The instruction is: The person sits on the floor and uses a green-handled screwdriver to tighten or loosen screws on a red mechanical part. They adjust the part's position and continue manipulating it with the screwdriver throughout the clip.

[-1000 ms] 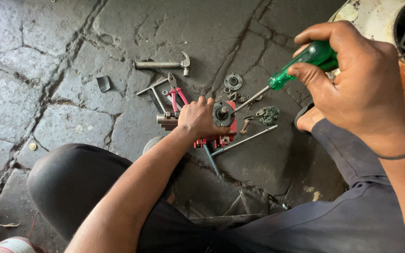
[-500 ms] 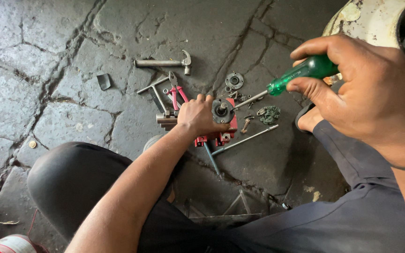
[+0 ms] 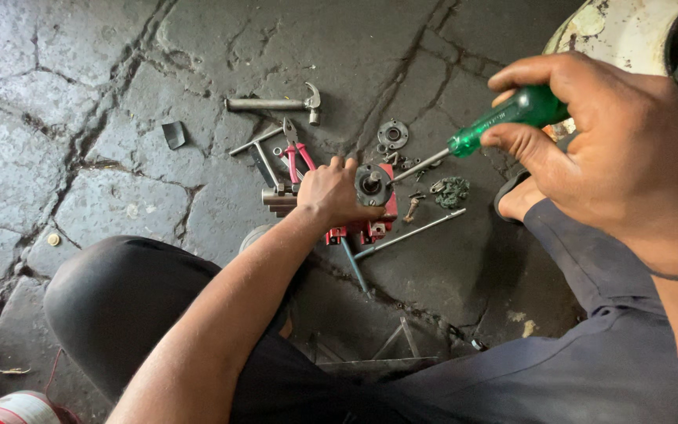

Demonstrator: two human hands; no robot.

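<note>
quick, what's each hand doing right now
Left hand: closed on a round metal part, held over the tools on the floor.
Right hand: closed on a green-handled screwdriver, tip at that part.

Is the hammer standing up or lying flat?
Lying flat: the hammer rests on its side on the cracked floor, handle pointing left.

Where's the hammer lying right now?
In the head view the hammer lies flat on the cracked stone floor, upper middle, apart from both hands. It sits just above the red-handled pliers and beyond the left hand.
</note>
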